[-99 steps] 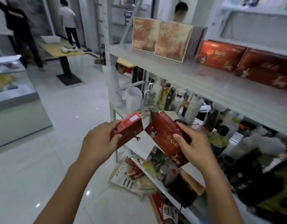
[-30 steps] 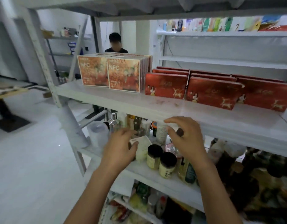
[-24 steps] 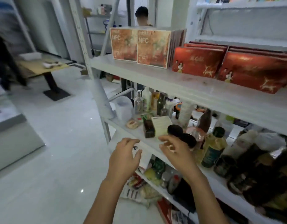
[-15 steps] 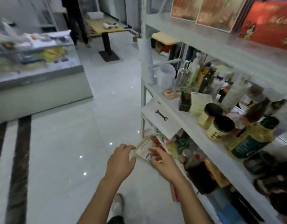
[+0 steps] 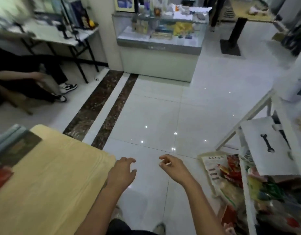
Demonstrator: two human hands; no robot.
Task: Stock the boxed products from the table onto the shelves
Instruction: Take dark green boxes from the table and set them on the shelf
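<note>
The left hand (image 5: 121, 173) is hovering, loose and empty, at the table's (image 5: 44, 192) rounded corner. The right hand (image 5: 175, 167), also empty, is hanging right of the table over wide bare floor (image 5: 154, 116). A blurry red box (image 5: 0, 178) is lying on the table's left edge. Earlier, both hands were by the shelves (image 5: 243, 167).

Left hand (image 5: 122, 173) and right hand (image 5: 173, 168) side by side, apart, over the floor (image 5: 154, 116). Table (image 5: 53, 184) just left of left hand; boxes (image 5: 14, 146) on its far-left edge. Shelf unit (image 5: 264, 146) right of right hand, packets (image 5: 227, 175) on its lowest level. Display counter (image 5: 159, 48) well ahead; seated person (image 5: 27, 82) far left, ahead.
</note>
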